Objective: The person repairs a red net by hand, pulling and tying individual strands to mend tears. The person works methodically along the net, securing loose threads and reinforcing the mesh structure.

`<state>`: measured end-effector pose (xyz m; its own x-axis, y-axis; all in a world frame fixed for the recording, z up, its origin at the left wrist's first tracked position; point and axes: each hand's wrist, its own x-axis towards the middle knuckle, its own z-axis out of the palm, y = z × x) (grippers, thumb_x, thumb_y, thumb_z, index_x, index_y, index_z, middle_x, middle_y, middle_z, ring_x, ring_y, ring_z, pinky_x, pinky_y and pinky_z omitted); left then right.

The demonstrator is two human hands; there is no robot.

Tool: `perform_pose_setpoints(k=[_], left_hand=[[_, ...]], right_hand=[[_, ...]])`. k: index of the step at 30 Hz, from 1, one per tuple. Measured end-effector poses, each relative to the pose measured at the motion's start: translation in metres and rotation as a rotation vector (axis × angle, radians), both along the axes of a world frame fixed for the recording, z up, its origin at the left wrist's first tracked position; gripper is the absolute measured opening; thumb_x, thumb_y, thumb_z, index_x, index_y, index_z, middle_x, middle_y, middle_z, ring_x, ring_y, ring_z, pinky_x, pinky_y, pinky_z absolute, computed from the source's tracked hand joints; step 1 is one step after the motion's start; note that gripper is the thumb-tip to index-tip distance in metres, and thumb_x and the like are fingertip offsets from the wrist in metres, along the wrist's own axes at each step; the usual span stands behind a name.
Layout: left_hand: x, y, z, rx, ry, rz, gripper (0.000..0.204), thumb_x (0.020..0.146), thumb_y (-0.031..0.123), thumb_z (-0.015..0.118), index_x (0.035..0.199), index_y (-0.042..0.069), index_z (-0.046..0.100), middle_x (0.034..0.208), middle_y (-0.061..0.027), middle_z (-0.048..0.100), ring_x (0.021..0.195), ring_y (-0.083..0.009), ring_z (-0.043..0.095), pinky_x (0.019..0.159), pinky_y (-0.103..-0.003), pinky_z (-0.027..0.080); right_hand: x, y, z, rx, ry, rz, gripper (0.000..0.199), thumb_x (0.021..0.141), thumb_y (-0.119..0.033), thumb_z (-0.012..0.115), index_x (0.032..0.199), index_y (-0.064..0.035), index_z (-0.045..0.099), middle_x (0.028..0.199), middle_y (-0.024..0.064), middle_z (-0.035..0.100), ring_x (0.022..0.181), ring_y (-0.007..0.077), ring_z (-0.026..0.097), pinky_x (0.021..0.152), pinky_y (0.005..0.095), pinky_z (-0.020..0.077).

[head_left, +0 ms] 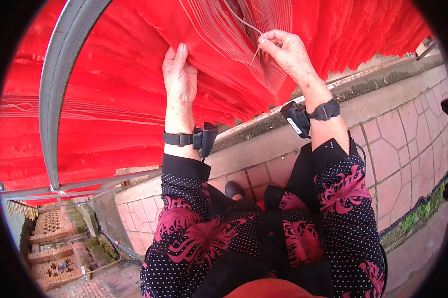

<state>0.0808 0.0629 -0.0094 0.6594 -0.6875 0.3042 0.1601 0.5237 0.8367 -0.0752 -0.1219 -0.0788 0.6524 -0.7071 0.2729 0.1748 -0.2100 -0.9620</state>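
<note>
A large red cloth (134, 54) hangs in folds before me, with many thin white threads (209, 35) running across it in bands. My left hand (180, 77) is closed on a fold of this cloth, the thumb pressed over it against curled fingers. Farther right, my right hand (286, 52) pinches a pale string (246, 22) between thumb and fingertips. A short end of the string hangs below the pinch, in front of a threaded dip in the cloth. Both wrists wear black straps with small devices.
A curved grey metal bar (60, 84) rises at the left and meets a horizontal rail (85, 188). Below the cloth runs a concrete ledge (256, 129), beside pinkish paving (402, 134). Stacked bricks (60, 248) stand at the lower left. My shoe (234, 189) shows below.
</note>
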Motion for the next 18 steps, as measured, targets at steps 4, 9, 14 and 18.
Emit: perform_pose_setpoints(k=[4, 9, 14, 18], left_hand=[[0.002, 0.001, 0.0, -0.015, -0.003, 0.023, 0.031, 0.098, 0.013, 0.058, 0.127, 0.002, 0.056, 0.128, -0.0095, 0.061, 0.119, -0.0207, 0.058, 0.107, -0.04, 0.043], [0.005, 0.004, 0.0, -0.022, -0.004, 0.029, 0.032, 0.097, 0.014, 0.06, 0.127, 0.002, 0.058, 0.128, -0.0089, 0.062, 0.117, -0.0193, 0.058, 0.106, -0.037, 0.043], [0.004, 0.004, -0.001, -0.004, -0.013, 0.023, 0.033, 0.097, 0.015, 0.061, 0.128, 0.002, 0.057, 0.128, -0.0091, 0.062, 0.117, -0.0196, 0.058, 0.106, -0.037, 0.044], [-0.002, 0.001, 0.002, 0.018, -0.018, -0.009, 0.033, 0.098, 0.014, 0.057, 0.129, 0.002, 0.055, 0.131, -0.0092, 0.06, 0.12, -0.0206, 0.057, 0.107, -0.039, 0.043]], right_hand=[[-0.01, -0.008, 0.007, -0.01, -0.03, -0.029, 0.022, 0.088, -0.025, 0.069, 0.098, -0.0048, 0.071, 0.082, 0.003, 0.07, 0.075, 0.0095, 0.063, 0.073, 0.0276, 0.0514], [-0.029, -0.017, 0.023, -0.023, -0.049, 0.149, 0.022, 0.09, -0.021, 0.068, 0.099, -0.0012, 0.07, 0.085, 0.0008, 0.069, 0.078, 0.0068, 0.061, 0.074, 0.0251, 0.0501], [-0.046, -0.021, 0.03, -0.044, 0.15, 0.422, 0.012, 0.094, -0.015, 0.065, 0.097, -0.004, 0.068, 0.086, -0.0037, 0.065, 0.083, 0.0035, 0.058, 0.077, 0.0215, 0.0473], [-0.04, -0.009, 0.027, -0.336, 0.447, 0.451, 0.01, 0.09, -0.012, 0.067, 0.091, -0.0023, 0.068, 0.079, -0.0026, 0.064, 0.077, 0.0047, 0.057, 0.073, 0.0227, 0.0483]])
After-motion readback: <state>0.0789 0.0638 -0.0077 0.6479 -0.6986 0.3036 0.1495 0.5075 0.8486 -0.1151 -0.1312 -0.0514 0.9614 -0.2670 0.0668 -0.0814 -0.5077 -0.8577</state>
